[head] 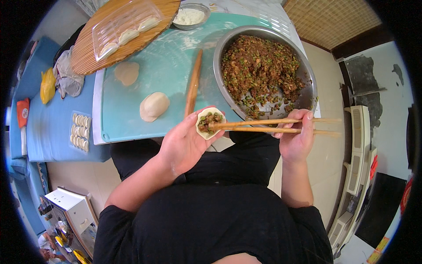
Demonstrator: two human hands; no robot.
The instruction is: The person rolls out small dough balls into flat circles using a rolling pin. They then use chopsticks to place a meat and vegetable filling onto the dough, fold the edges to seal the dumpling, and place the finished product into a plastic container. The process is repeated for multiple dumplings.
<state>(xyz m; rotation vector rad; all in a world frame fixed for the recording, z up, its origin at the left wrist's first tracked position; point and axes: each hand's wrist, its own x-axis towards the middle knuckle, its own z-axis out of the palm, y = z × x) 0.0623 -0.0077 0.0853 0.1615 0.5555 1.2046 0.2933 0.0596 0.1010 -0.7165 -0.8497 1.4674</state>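
Observation:
My left hand point(186, 142) cradles a round dumpling wrapper point(200, 128) on its palm and fingers, with a mound of brown and green filling point(208, 119) in the middle. From the right, my right hand point(298, 133) holds a pair of wooden chopsticks point(257, 123), whose tips touch the filling. Just beyond the hands stands a large metal bowl point(219, 74) of chopped filling point(260, 66). A wooden rolling pin point(194, 82) lies on the teal mat point(158, 72), left of the bowl. Further left are stacked wrappers point(155, 105) and a flat wrapper point(127, 73).
A round wooden board point(132, 10) overhangs the table's far left corner and bears a clear plastic tray point(128, 28) with several dumplings. Behind the mat is a bowl of flour point(189, 16). Another filled dumpling tray point(80, 132) sits on the blue sofa point(49, 125).

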